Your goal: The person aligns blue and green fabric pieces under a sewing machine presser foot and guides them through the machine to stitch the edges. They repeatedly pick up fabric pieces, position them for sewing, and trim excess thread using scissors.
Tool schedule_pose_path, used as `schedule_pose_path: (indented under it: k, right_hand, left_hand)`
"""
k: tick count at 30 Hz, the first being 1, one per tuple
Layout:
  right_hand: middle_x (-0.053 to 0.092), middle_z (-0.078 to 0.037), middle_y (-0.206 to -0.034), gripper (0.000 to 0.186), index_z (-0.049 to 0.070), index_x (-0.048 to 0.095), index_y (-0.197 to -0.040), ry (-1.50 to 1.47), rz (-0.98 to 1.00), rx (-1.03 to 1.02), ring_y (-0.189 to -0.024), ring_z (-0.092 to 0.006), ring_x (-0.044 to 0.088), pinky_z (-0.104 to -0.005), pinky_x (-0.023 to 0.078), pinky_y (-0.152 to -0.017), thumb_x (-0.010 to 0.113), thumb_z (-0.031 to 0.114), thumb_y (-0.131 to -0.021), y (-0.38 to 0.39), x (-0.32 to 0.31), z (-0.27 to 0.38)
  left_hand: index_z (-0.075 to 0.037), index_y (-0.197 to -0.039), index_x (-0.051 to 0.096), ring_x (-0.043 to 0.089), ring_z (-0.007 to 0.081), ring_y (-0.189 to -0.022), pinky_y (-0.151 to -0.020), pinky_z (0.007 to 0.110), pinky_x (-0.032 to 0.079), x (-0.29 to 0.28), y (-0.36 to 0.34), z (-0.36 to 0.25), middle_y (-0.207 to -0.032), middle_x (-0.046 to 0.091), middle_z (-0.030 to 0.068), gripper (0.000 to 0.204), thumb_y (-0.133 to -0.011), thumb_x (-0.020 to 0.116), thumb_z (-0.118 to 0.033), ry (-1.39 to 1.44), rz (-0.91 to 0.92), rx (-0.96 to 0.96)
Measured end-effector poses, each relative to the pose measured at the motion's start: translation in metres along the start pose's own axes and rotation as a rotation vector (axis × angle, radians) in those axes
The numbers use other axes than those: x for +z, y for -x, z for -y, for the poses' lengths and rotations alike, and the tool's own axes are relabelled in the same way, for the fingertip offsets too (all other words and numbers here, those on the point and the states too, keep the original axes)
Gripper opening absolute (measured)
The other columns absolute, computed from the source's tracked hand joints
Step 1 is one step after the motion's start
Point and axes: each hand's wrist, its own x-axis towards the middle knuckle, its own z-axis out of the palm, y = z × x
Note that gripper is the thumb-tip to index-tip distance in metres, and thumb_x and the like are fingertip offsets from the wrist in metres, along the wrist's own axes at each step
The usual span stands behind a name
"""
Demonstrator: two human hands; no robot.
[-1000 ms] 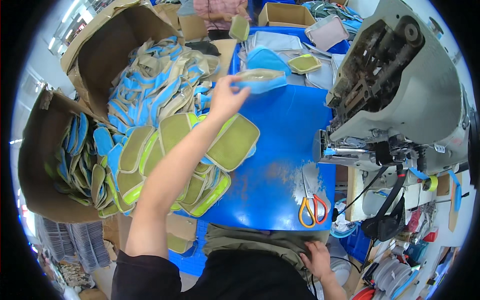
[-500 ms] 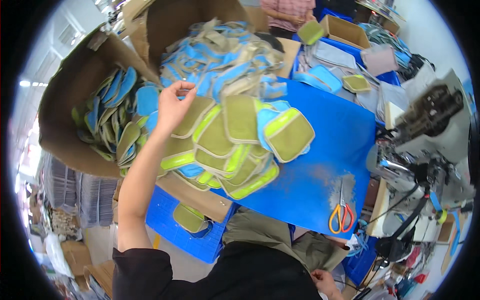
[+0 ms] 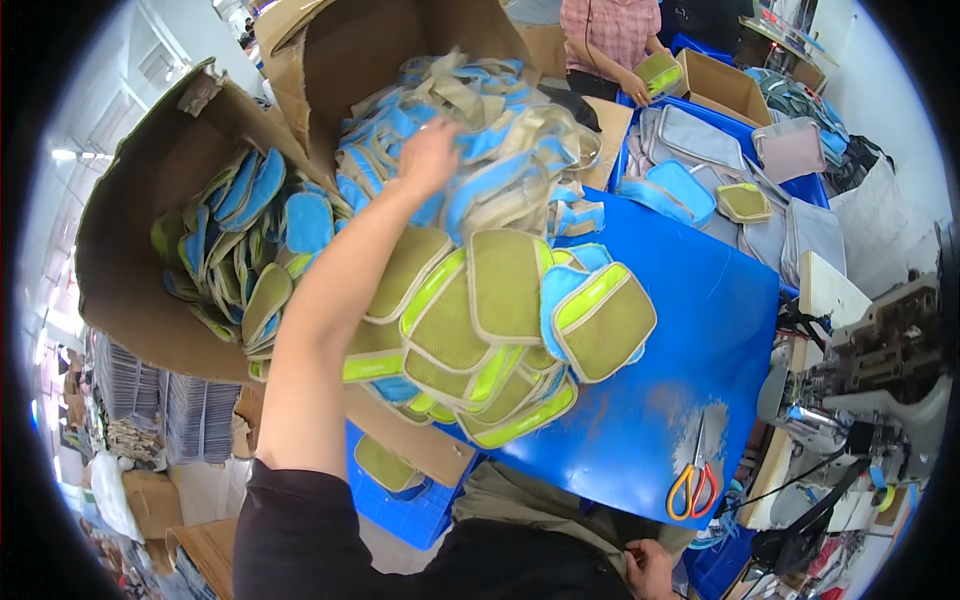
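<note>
My left hand (image 3: 430, 156) is over a heap of blue and beige fabric strips (image 3: 500, 165) at the back of the table. Motion smears its fingers, so whether it grips a strip cannot be told. Low at the right, my right hand (image 3: 650, 569) rests by the grey-green cloth (image 3: 530, 505) over my lap. Its fingers are curled, and anything inside them is hidden. Below my left forearm lie several overlapping olive-green mesh pouches (image 3: 508, 285) with bright green bands and pale edging. One pouch (image 3: 605, 325) sits at the right of the pile on a blue-backed piece.
A cardboard box (image 3: 130, 250) at left holds more pouches. Orange-handled scissors (image 3: 695, 480) lie on the blue tabletop (image 3: 690, 330). A sewing machine (image 3: 860, 370) stands at right. Beyond the table, a person (image 3: 610, 45) holds a green pouch beside a blue bin (image 3: 735, 130) of grey pieces.
My left hand has moved forward and right from above the pouches onto the strip heap. The view has shifted slightly. The person across now has a hand on a green pouch.
</note>
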Motion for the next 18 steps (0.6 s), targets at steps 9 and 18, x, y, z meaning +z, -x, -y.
schedule_pose_path:
  k: [9, 18]
  right_hand:
    - [0.072, -0.017, -0.098, 0.014, 0.003, 0.072, -0.108, -0.194, -0.019, 0.031, -0.089, -0.0321, 0.071, -0.0386, 0.055, -0.079, 0.068, 0.011, -0.097, -0.018, -0.032, 0.029]
    - [0.068, -0.011, -0.082, 0.008, 0.001, 0.073, -0.095, -0.287, -0.239, -0.435, -0.071, -0.0198, 0.065, -0.0316, 0.051, -0.066, 0.073, 0.000, -0.087, -0.074, -0.060, 0.074]
  left_hand:
    - [-0.006, -0.102, 0.071, 0.070, 0.0293, -0.103, -0.089, 0.042, 0.054, -0.016, -0.080, 0.017, -0.105, 0.074, 0.0123, 0.021, -0.087, 0.077, -0.019, -0.122, 0.105, -0.024]
    - [-0.008, -0.118, 0.063, 0.068, 0.0132, -0.107, -0.094, 0.034, 0.055, -0.221, -0.027, -0.043, -0.114, 0.072, 0.0019, 0.021, -0.105, 0.063, -0.026, 1.560, 0.070, -0.284]
